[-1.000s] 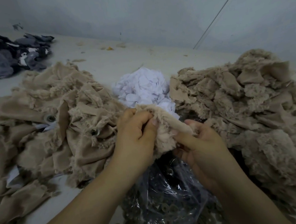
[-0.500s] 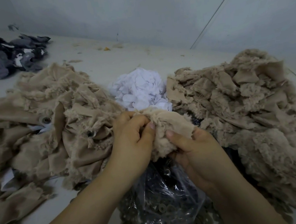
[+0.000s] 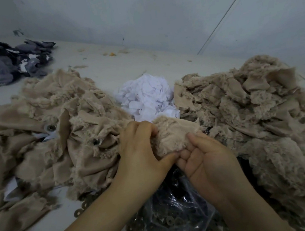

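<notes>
A small beige fleecy fabric piece is held between both hands at the middle of the view. My left hand grips its left side, fingers curled over the top and thumb under its lower edge. My right hand pinches its right side, palm turned up, thumb on the fuzzy face. Below the hands lies a clear plastic bag full of dark metal rings.
A pile of beige fabric pieces with metal eyelets lies on the left, a second beige pile on the right. White paper-like scraps are heaped behind the hands. Dark grey cloth sits at far left on the white table.
Both hands have drawn closer together on the piece. My right thumb has slid up onto its fuzzy face and my left thumb has gone under its lower edge.
</notes>
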### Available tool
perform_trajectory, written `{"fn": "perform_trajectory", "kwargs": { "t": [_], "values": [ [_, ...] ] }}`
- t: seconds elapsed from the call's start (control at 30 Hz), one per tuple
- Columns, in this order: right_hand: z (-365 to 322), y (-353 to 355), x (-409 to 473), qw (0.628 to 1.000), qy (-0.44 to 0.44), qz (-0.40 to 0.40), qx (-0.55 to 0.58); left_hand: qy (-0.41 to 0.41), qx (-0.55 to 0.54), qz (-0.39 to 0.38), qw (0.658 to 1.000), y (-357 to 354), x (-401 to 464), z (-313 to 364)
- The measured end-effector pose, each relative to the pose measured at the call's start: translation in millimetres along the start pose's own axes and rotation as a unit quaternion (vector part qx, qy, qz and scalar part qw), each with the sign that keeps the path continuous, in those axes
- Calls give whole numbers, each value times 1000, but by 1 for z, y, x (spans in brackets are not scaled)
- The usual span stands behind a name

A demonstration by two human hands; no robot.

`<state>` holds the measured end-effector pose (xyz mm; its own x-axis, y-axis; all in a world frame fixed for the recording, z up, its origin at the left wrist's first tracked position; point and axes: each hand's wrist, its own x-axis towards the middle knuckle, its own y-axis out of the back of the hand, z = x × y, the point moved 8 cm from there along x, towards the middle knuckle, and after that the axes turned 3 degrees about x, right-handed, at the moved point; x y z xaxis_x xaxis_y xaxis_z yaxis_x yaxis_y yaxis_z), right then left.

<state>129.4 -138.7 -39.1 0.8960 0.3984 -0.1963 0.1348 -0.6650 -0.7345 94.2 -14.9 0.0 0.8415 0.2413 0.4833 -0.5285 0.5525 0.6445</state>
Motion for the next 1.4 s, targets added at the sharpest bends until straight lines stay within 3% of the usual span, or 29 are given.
{"fn": "perform_trajectory", "kwargs": {
  "t": [0.13,0.3,0.57,0.63,0.73,0.8,1.07,1.13,1.27,1.4],
  "values": [
    [0,0,-1,1000,0,5,12,-30,-27,32,999,6,-4,2],
    [2,-2,-2,1000,-5,8,-6,-99,13,39,994,9,-6,18],
    [3,-4,-4,1000,-14,16,11,-199,-10,-63,978,-5,-22,31],
    [3,-3,-3,1000,-9,19,14,-171,-30,-38,984,-2,-19,26],
    [5,-3,-3,1000,-8,15,12,-41,-59,43,996,11,-5,4],
    [6,-5,-3,1000,-8,2,14,15,-70,40,997,10,1,-7],
    [11,-7,-4,997,-12,-3,-81,-86,-48,9,995,6,2,12],
    [15,-7,-4,997,-24,-9,-77,-73,-75,9,995,6,2,12],
    [16,-8,-3,997,-23,-25,-74,29,-176,-1,984,3,6,-9],
    [16,-8,-4,996,-23,-21,-87,-14,-143,-20,989,2,6,1]
  ]
}}
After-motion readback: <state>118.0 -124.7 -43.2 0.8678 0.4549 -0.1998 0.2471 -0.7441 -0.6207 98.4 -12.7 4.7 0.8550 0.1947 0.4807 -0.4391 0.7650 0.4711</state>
